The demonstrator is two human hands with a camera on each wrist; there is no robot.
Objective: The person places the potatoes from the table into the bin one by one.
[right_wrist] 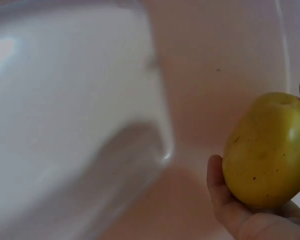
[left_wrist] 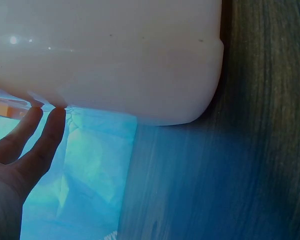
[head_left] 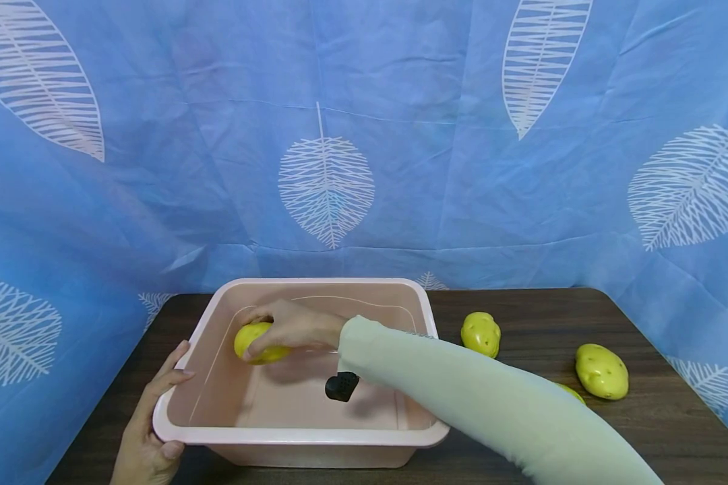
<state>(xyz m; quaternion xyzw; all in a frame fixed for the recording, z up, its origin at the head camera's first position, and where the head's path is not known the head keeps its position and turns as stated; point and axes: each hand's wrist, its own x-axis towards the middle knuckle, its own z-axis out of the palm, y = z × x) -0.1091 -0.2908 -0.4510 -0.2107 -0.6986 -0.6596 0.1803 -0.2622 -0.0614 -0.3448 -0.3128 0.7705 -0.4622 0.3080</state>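
Observation:
In the head view, a pink plastic basin [head_left: 315,436] sits on the dark table. My right hand [head_left: 294,327] is inside it near the left wall, its thumb and fingers around a smooth yellow potato [head_left: 251,335]. The right wrist view shows this potato [right_wrist: 267,155] up close, with small dark specks on its skin and fingers [right_wrist: 222,187] beneath and beside it. My left hand [head_left: 148,421] is at the basin's front left corner, fingers spread and touching the rim. From the left wrist, two nearly straight fingers [left_wrist: 45,145] meet the basin's outer side [left_wrist: 140,75].
Right of the basin lie a yellow potato [head_left: 480,334] and another one [head_left: 602,372] farther right. A third yellow piece [head_left: 570,392] is mostly hidden behind the right sleeve [head_left: 461,391]. A blue leaf-print cloth [head_left: 400,188] hangs behind the wooden table [head_left: 540,316].

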